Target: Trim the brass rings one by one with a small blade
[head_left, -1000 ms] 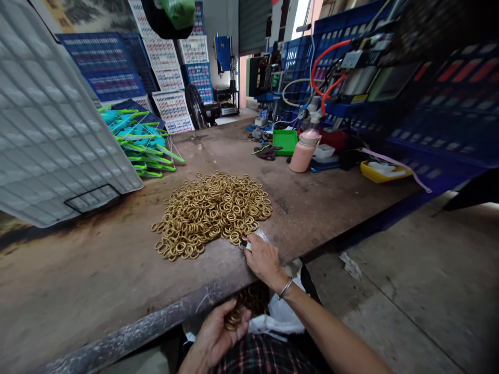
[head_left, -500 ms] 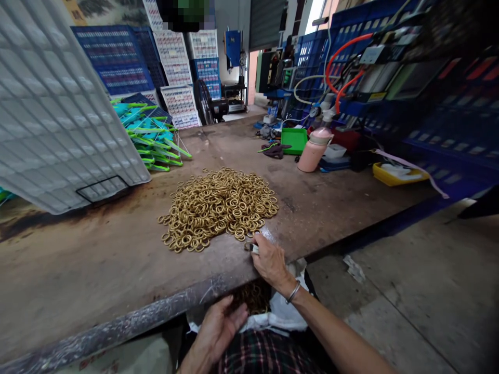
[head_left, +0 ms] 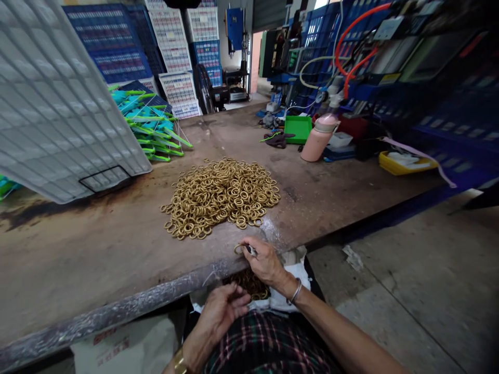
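Observation:
My right hand (head_left: 265, 262) pinches a brass-coloured ring (head_left: 237, 249) just over the table's front edge. A small dark and white piece also shows between its fingers; its kind I cannot make out. A big pile of brass-coloured rings (head_left: 222, 197) lies on the table just beyond. Lower down, my left hand (head_left: 224, 309) is open, palm turned up and fingers loosely bent, with nothing seen in it. It is beside a white sack (head_left: 288, 291) in my lap, which holds many darker-looking rings (head_left: 249, 283).
A tilted white plastic crate (head_left: 89, 119) stands at left, beside green and turquoise plastic pieces (head_left: 156, 124). Across the brown table (head_left: 97, 259) are a pink bottle (head_left: 317, 140), a green tray (head_left: 298, 130) and a yellow tray (head_left: 405, 163). A printed bag (head_left: 128, 343) is below the edge.
My right hand has drawn back from the pile toward the table's edge, and a ring now sticks out of its fingers. My left hand's fingers have bent a little. The view has tipped downward.

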Demonstrator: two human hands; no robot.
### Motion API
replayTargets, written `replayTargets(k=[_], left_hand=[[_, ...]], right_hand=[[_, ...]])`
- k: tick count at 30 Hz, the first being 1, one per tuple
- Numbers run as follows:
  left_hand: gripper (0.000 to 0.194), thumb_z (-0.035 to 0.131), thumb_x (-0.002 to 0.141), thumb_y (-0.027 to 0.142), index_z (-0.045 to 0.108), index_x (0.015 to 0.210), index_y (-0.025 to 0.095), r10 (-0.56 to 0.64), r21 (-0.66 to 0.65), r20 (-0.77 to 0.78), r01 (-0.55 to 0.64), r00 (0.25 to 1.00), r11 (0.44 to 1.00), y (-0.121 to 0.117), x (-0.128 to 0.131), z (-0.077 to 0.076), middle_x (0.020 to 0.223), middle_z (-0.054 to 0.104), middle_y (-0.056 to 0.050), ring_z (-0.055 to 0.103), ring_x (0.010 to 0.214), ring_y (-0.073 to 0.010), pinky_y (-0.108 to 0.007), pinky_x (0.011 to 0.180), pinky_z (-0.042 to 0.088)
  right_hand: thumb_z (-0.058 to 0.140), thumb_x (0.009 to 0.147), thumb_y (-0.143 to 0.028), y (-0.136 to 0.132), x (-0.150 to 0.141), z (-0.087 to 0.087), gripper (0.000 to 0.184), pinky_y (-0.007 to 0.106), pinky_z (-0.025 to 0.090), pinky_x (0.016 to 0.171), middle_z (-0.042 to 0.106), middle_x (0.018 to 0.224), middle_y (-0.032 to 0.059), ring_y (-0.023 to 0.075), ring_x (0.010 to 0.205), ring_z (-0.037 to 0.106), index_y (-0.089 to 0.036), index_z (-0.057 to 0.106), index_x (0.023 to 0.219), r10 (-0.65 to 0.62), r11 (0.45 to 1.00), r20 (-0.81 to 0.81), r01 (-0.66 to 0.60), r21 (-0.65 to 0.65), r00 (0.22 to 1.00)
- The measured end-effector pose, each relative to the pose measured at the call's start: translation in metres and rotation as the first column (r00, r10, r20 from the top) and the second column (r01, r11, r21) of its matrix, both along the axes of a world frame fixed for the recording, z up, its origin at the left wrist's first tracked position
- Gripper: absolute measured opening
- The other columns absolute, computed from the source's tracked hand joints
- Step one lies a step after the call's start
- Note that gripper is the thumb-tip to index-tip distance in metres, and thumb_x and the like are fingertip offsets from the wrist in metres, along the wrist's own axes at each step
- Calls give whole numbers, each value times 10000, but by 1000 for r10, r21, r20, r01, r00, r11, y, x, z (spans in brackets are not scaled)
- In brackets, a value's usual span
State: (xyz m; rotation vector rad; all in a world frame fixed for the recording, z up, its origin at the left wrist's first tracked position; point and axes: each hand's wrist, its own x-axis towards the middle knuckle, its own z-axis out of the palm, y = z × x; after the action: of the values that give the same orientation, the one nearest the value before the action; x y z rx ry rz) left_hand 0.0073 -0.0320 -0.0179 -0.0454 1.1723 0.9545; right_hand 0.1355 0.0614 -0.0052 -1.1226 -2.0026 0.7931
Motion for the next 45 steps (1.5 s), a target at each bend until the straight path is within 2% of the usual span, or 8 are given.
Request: replayTargets(k=[5,10,14,21,28,37,40,45], left_hand=[[278,645,702,357,544,631,108,-66,124,-225,96,972,988,-3,4,6,669,642,-77,595,510,-128,-188,383,406],[364,578,716,502,523,822,158,70,338,-538,139,840,931,1,2,22,588,598,11,478,401,-78,-164,336,327],[436,563,728,506,492,997,171,87,401,-497,140,863,905,8,-1,30,571,566,38,446,383,-72,-167,348,318],[326,601,716,468,517,760,156,26,424,-383,151,923,893,11,-3,28,586,540,39,413,403,-44,-158,366,296],[346,629,681,477,541,724,145,-11,401,-460,220,888,889,9,-4,33,590,566,14,465,436,-69,-183,401,355],[268,660,686,390,528,723,159,-9,443,-221,109,975,890,8,-5,34,679,583,5,482,490,-67,-185,430,368],[263,652,696,388,519,722,162,-7,448,-240,117,971,886,10,-6,35,640,569,20,454,445,-55,-187,426,357],[272,621,720,418,505,720,171,-5,452,-310,152,951,879,10,-8,32,567,528,46,457,434,-59,-189,436,357]], right_hand=[[449,773,-120,-6,0,3,193,253,428,768,627,871,31,142,820,568,-188,569,909,40,999,0,-40,-7,999],[449,780,-124,-14,1,7,167,241,426,721,619,820,33,143,771,560,-181,573,875,85,996,15,-85,11,996],[452,789,-134,-20,0,7,158,232,419,701,614,814,33,138,756,556,-184,575,876,115,993,22,-116,15,993],[445,851,-238,-26,-4,9,154,200,391,644,593,725,0,109,666,529,-176,586,846,141,987,-19,-142,-76,990],[456,849,-297,-25,-6,17,189,183,326,539,508,597,-41,87,552,446,-171,573,771,149,971,74,-132,-198,986],[376,864,-253,-22,-9,17,245,179,327,522,524,585,-32,84,525,444,-160,561,734,99,945,16,-89,-315,995],[394,837,-195,-23,-6,14,188,193,344,572,576,635,-11,102,575,498,-170,579,811,119,965,132,-83,-248,984],[449,733,-109,-28,-6,11,212,216,337,629,629,769,23,142,710,560,-183,573,889,236,971,408,-198,-133,882]])
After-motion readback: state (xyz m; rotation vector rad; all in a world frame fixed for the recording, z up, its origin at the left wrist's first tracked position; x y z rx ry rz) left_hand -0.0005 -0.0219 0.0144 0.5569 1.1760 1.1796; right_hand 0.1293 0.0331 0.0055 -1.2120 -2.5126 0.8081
